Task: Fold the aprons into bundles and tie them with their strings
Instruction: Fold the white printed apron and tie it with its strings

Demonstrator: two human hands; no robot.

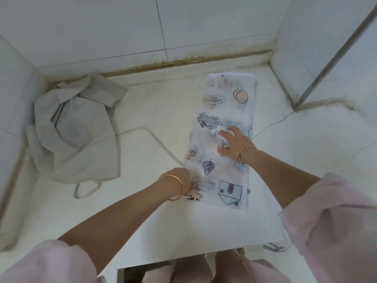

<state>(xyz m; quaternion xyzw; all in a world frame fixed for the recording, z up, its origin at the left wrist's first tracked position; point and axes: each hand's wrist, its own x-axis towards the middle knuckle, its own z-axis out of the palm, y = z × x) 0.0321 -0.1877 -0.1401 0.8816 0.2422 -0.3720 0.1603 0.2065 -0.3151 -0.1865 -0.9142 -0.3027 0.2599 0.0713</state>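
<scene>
Printed apron (222, 123) lies on the desk (142, 201), folded lengthwise into a narrow strip running away from both grips. Right hand (232, 142) rests flat on mid-strip, fingers spread, holding nothing. Left hand (180, 179) sits at the strip's near left edge. Its fingers are hidden, so I cannot tell whether that grip pinches the cloth.

Assessment: this apron is partly folded, not yet bundled or tied. Grey apron (75, 135), well left of the left grip, lies crumpled and unfolded.

A cord (155, 137) runs from it toward the left grip; which apron owns it is unclear. The strip's near end is faint against the desk.
</scene>
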